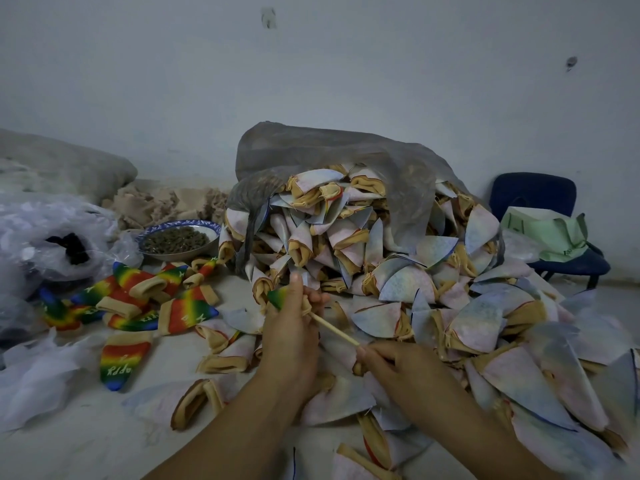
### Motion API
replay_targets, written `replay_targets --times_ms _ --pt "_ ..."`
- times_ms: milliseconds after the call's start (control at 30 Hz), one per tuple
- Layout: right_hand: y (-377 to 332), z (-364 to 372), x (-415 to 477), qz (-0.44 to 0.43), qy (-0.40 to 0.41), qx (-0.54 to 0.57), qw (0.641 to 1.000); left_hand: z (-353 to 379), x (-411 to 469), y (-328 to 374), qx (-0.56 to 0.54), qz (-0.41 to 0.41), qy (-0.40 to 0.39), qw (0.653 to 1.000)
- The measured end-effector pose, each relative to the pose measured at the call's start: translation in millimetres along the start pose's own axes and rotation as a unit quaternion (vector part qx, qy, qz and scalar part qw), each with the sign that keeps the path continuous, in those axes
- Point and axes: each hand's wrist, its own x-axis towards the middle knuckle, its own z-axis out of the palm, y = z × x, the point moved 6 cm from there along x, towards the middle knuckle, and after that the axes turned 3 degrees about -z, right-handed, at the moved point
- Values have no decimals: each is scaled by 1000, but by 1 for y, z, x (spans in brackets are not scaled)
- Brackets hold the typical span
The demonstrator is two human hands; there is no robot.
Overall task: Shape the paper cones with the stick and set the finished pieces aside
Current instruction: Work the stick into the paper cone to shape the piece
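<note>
Forearms enter from the bottom edge, head view, the only one. Left hand (294,330) is closed around a rainbow cone (278,296): fingers wrapped over its tan open end, thumb pointing up, coloured tip sticking out to the left. Right hand (394,365) is curled, fingertips pinching the near end of the stick (334,329). The stick runs up-left from that pinch into the cone's tan end at the left hand's fingers; its far tip is hidden inside.

Both hands sit over the front edge of the pale cones (408,282), a big heap spilling forward and right from a grey bag (311,150) against the wall. More pale ones lie flat under and around the wrists.

Rainbow pieces (188,311) lie in a loose group on the floor left of the hands, apart from the heap. Behind them is a bowl (194,222) of brown pellets, just beside the heap's left side. Clear plastic (34,216) sits at far left. A blue chair (533,192) at far right has a green bag (547,233) on its seat.
</note>
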Motion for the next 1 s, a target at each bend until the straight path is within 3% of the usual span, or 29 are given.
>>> replay_targets --times_ms 500,800,1000 --pt "-1 -11 2 -33 4 17 999 21 -13 -10 -12 -61 -137 989" --pt "-2 -7 2 -35 33 35 998 24 -16 -14 26 -59 -143 988" --pt "-4 -18 1 -89 101 -52 989 18 -14 -10 92 -47 -134 986"
